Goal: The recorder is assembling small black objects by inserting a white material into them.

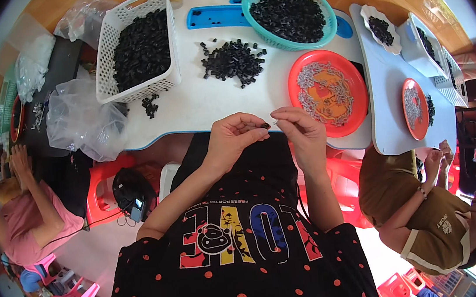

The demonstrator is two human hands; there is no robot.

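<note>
A white table (198, 106) bears baskets (140, 88), plate (330, 130) and black pieces (233, 62).

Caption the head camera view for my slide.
Left and right hands close together, the left pinching a small dark piece, near a red plate.

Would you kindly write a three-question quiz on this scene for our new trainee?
1. What does the left hand hold?
2. True or false: the white basket stands to the left of the turquoise basin.
3. What colour are the loose bits on the red plate nearest the right hand? A) black B) silver C) green

Key: 1. A small dark piece, at its fingertips. 2. True. 3. B.
</note>
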